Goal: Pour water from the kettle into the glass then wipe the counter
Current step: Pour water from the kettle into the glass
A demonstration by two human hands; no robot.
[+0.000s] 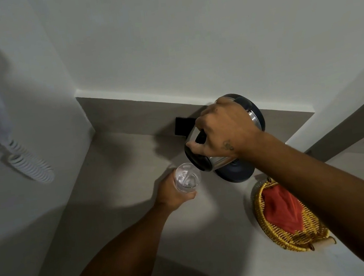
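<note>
The pale wall (185,33) fills the upper half of the frame, and a white wall-mounted appliance with a coiled cord (29,165) is seen at the upper left. Below it, the grey surface (115,169) is spread across the middle and lower part of the frame, with a raised grey back strip along the wall. The right forearm is stretched in from the lower right, and the left forearm from the bottom centre. Just right of centre, the kettle (204,160), of steel with black trim, is held tipped toward the left above its dark round base (236,172), its black top end lowered to the rim of the glass. The right hand (226,129) is closed around the kettle's black handle, the grip clamped on it. At the lower right, a yellow woven basket (305,235) is set on the surface, partly hidden behind the right forearm, and a red cloth (281,210) is lain inside it. The left hand (172,194) is wrapped around the clear glass (187,178), just left of the kettle and base, the grip clamped on it. Whether the glass is touching the surface cannot be told. A small black object (184,126) is seen against the back strip, left of the kettle.
</note>
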